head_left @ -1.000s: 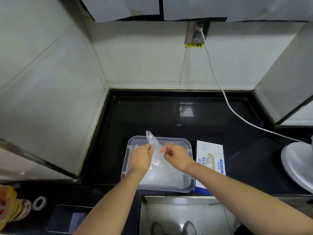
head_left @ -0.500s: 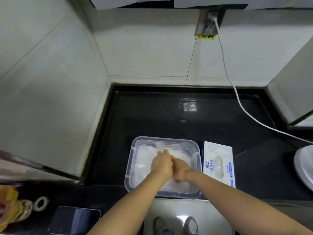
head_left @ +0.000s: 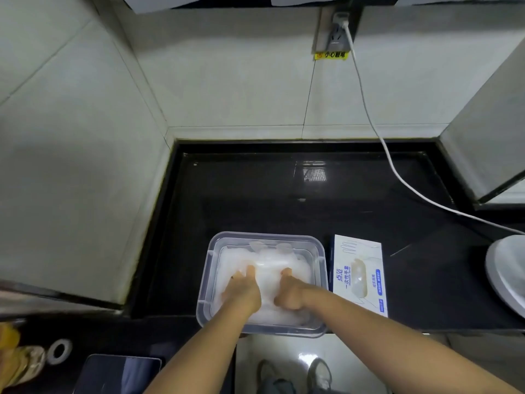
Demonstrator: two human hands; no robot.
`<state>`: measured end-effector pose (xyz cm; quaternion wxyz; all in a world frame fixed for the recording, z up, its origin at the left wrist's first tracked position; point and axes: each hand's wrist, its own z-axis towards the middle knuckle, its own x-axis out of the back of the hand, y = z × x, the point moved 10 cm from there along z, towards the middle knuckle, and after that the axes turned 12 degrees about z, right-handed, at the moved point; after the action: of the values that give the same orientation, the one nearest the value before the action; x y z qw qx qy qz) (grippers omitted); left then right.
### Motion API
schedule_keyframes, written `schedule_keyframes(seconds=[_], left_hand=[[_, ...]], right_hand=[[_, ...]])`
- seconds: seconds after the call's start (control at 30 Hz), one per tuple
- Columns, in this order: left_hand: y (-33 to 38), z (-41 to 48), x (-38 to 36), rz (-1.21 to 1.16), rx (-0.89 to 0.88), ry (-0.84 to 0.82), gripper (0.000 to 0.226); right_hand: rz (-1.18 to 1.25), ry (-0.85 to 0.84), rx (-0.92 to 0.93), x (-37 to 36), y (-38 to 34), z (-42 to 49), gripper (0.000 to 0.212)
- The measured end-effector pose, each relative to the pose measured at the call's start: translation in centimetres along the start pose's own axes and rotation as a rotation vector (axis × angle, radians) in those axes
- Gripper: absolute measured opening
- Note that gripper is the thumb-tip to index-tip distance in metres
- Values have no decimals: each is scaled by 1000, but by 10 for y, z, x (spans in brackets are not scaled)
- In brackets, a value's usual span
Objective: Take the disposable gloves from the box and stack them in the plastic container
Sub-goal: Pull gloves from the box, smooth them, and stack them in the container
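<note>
Left hand: I see my left hand [head_left: 243, 291] inside the plastic container [head_left: 208, 280], palm down, fingers spread and fairly straight, pressing on the gloves [head_left: 272, 260].
Right hand: my right hand [head_left: 287, 294] is just beside the left, also down on the pile. Its fingers look tucked under, but I cannot tell whether they pinch any film or only push with the knuckles.
Gloves: a cloudy, clear heap fills most of the container. It lies directly under both hands and shows between them and beyond the fingertips, towards the far wall.
Container: clear, rectangular, lid off, at the near edge of the black counter [head_left: 255, 194].
Box: the white and blue glove box [head_left: 358, 274] lies flat just to the right of the container, next to my right forearm. Neither hand touches it.
Cable: a white cable [head_left: 383, 143] runs from the wall socket [head_left: 338, 32] across the counter to the right.
Near left: a dark screen device [head_left: 119, 373] and a roll of tape [head_left: 59, 351] sit on a lower surface, well apart from the hands.
</note>
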<state>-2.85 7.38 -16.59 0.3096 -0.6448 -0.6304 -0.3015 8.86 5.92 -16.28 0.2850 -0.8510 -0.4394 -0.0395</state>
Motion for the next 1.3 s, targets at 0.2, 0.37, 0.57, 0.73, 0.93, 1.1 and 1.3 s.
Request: schedule_keyframes(seconds=[0.2, 0.37, 0.57, 0.73, 0.93, 1.1, 1.3], left_hand=[[18, -19, 51, 112, 43, 230, 23], [52, -44, 91, 5, 21, 445, 25], [128, -77, 113, -184, -231, 558, 13], [187, -65, 86, -319, -350, 344, 20], [204, -33, 30, -275, -178, 50, 38], [199, -22, 7, -302, -122, 17, 49], [198, -9, 2, -313, -102, -17, 54]], right_hand=[[135, 323, 340, 52, -43, -24, 24], [340, 633, 480, 125, -15, -67, 17], [98, 672, 151, 147, 93, -72, 23], [-105, 547, 109, 128, 122, -62, 27], [-155, 566, 103, 119, 127, -57, 21], [-89, 593, 121, 122, 137, -51, 8], [645, 588, 315, 151, 141, -55, 21]])
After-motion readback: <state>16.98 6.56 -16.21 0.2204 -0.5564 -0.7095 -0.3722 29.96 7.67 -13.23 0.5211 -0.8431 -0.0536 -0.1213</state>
